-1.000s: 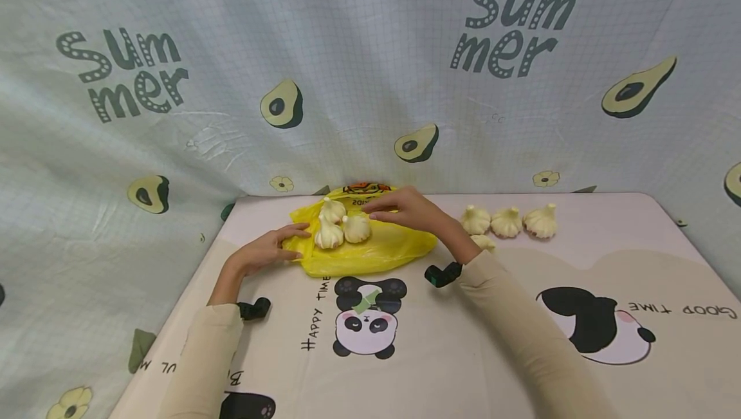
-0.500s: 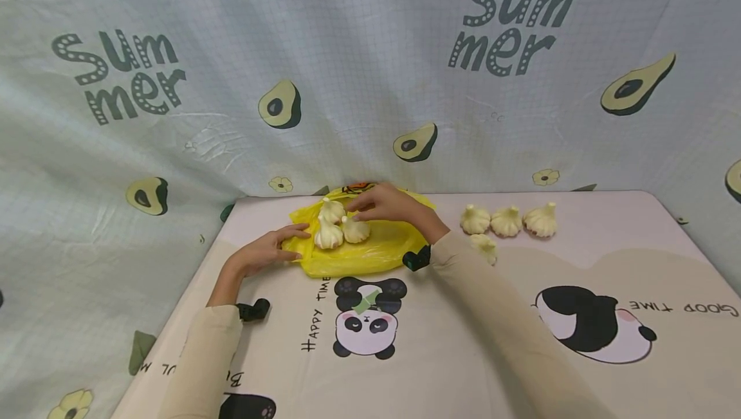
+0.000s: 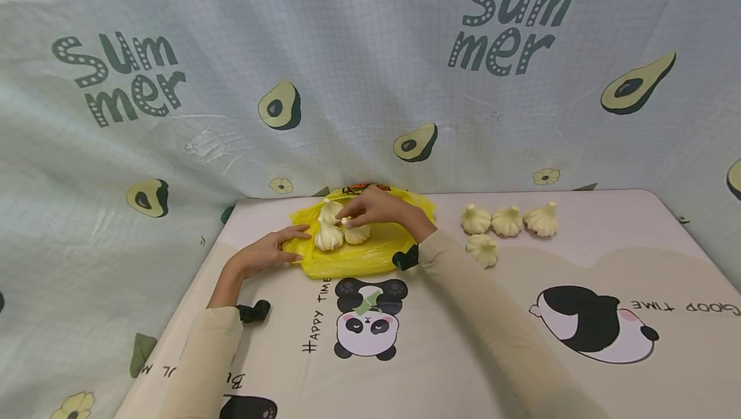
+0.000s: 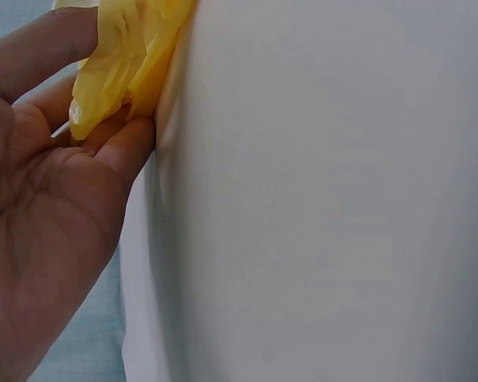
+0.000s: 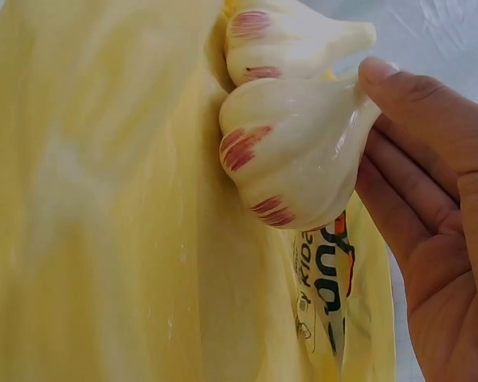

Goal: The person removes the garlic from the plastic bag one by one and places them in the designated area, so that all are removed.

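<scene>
A yellow plastic bag point(image 3: 382, 255) lies at the back of the table, with three whitish garlic bulbs on it. My left hand point(image 3: 263, 253) holds the bag's left edge; in the left wrist view the yellow plastic point(image 4: 131, 60) sits between thumb and fingers. With thumb and fingertips, my right hand point(image 3: 376, 206) pinches the stem of the right-hand garlic bulb point(image 3: 357, 235). That bulb point(image 5: 291, 159), marked with reddish streaks, touches another bulb point(image 5: 283, 40) in the right wrist view. The remaining two bulbs, one in front point(image 3: 329, 236) and one behind point(image 3: 331, 210), stand close beside it.
Right of the bag, several more garlic bulbs stand on the table: three in a row, including a middle one point(image 3: 507, 221), and one nearer bulb point(image 3: 482, 250). A printed curtain point(image 3: 347, 84) hangs behind the table's back edge. The tablecloth point(image 3: 440, 342) bears panda prints.
My right hand has moved left and slightly down over the bag to the right-hand bulb's stem, uncovering the nearer bulb on the right. My left hand stays at the bag's edge.
</scene>
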`<state>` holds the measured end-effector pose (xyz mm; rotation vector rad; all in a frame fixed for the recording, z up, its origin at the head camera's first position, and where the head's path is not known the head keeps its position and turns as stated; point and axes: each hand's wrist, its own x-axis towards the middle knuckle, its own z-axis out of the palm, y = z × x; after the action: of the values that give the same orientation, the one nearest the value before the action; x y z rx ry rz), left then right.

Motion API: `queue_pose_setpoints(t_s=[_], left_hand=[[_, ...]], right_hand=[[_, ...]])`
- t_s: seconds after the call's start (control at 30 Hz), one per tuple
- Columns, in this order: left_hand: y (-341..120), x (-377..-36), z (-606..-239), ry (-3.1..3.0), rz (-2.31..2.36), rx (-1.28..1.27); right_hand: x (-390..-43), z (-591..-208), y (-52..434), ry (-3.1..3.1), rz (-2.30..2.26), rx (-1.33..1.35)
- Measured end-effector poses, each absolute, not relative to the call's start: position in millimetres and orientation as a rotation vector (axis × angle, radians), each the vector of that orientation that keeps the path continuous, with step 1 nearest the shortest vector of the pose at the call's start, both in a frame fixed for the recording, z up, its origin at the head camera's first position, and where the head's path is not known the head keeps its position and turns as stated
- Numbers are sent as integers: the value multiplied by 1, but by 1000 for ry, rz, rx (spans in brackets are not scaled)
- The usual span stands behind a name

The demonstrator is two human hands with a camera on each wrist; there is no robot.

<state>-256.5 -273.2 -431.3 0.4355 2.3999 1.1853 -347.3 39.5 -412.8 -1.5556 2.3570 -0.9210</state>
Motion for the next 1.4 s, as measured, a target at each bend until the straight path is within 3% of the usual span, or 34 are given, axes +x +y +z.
queue_pose_setpoints(t_s=[0.7,1.4], left_hand=[[-274,-251,-435,2419,1188,388],[-272,-257,-435,2421,1176,405]], right_hand=[[-336,-417,43,2385,-1075,-1280],[-339,-418,56,2416,-1112,-1372]])
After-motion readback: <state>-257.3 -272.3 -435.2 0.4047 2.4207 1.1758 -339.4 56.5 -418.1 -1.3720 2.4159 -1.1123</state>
